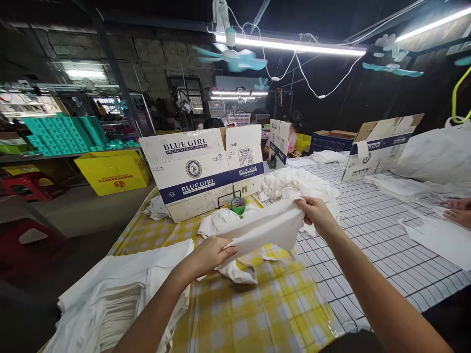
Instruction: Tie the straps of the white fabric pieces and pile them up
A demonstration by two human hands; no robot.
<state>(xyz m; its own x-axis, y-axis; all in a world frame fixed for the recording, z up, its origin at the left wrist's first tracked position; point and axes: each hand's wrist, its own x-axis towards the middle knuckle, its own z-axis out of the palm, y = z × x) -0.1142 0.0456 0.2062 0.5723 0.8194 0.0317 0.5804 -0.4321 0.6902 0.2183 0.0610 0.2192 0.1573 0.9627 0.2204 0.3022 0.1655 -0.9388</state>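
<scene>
A piece of white fabric [267,228] is stretched between my two hands above the table. My left hand [208,255] pinches its near left end, fingers closed. At the upper right end, my right hand [314,213] grips the cloth between thumb and fingers. Below it, another crumpled white cloth piece [239,273] lies on the yellow checked tablecloth [235,318]. Left of my left forearm sits a layered stack of white fabric pieces [154,264]. Beyond my right hand is a loose heap of white cloth [305,181].
A cardboard beer box panel [198,171] stands upright behind the cloth, with a roll of green tape [238,205] before it. Another person's hands [458,211] rest at the right edge near white fabric [437,238]. A yellow box [112,172] is at the left.
</scene>
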